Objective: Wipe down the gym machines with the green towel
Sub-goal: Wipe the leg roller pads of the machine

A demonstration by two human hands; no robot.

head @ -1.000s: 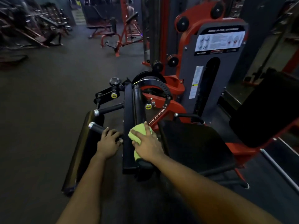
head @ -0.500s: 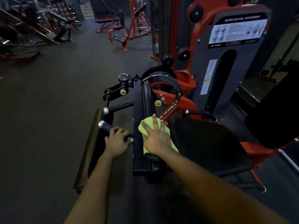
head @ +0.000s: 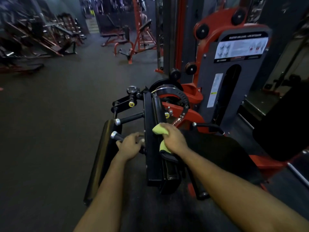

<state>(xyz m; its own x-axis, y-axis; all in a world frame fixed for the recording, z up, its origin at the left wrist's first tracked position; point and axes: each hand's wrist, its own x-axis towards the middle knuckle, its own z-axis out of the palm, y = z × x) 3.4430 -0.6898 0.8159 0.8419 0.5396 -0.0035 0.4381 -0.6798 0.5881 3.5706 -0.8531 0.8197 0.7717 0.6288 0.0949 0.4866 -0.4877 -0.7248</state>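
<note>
The green towel [head: 158, 130] lies bunched on the black roller pad [head: 158, 109] of a red and grey leg machine [head: 234, 84]. My right hand [head: 173, 139] grips the towel and presses it on the pad's near half. Part of the towel shows below my palm. My left hand [head: 129, 145] curls around the black handle bar [head: 117, 136] with the silver end cap, just left of the pad's black frame [head: 149, 134].
The machine's black seat [head: 217, 153] lies right of my right hand, with a black backrest [head: 284, 128] beyond. A long dark roller pad [head: 100, 156] stands at the left. Red benches and racks [head: 130, 42] stand far back across the dark floor.
My right hand has slid the towel a little farther up the roller pad and now bunches it in the fingers. My left hand stays on the handle bar.
</note>
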